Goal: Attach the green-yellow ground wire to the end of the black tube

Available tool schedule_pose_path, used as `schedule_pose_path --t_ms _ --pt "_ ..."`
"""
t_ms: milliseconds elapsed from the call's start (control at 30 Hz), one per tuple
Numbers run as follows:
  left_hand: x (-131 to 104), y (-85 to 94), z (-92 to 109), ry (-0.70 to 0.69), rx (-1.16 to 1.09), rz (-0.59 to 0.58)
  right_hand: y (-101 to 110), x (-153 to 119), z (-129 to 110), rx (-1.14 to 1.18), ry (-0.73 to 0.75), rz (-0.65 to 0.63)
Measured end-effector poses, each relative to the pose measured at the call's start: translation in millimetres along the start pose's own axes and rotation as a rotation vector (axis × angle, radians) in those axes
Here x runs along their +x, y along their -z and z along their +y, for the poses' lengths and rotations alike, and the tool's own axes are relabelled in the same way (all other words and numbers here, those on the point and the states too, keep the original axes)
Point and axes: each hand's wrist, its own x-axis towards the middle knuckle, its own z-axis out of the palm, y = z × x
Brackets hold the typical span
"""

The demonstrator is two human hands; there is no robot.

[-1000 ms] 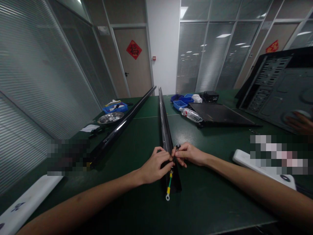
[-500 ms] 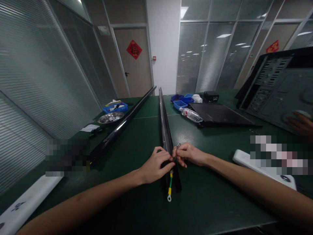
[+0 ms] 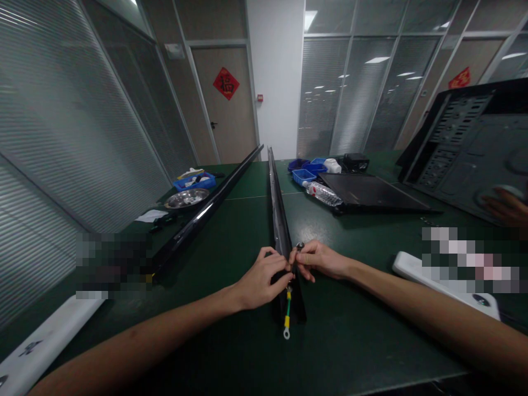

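Observation:
A long black metal rail (image 3: 279, 220) runs away from me along the table. My left hand (image 3: 264, 278) reaches over its near part, thumb and fingers closed together at a small spot they hide. Close against those fingertips, my right hand (image 3: 317, 259) is closed on a small wrench (image 3: 300, 246), whose shiny forked end sticks up above the fingers. A short green wire (image 3: 288, 307) with yellow sleeves comes out below my left thumb. Its free end carries a ring terminal (image 3: 286, 333) over the rail's near end. The wire's other end is hidden.
Another black rail (image 3: 206, 212) lies to the left, near a metal bowl (image 3: 187, 199) and a blue tray (image 3: 194, 182). Rightward are blue bins (image 3: 304, 176), a plastic bottle (image 3: 324, 193), a dark panel (image 3: 375, 192) and a large metal case (image 3: 470, 148), touched by another person's hand (image 3: 509, 204).
The wrench's forked end has turned slightly in my right fingers and shifted a little left. The ring terminal has moved very slightly. My left hand stays in place.

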Motion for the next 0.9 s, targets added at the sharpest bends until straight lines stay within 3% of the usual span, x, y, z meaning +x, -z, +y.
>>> schedule_pose_path --t_ms 567,900 --pt "-0.8 1.3 0.1 -0.015 -0.001 -0.028 -2.2 1.4 -0.6 0.000 0.017 0.046" --pt "-0.9 0.7 -0.3 0.014 -0.040 0.003 -4.0 -0.1 -2.3 0.037 0.079 0.006"
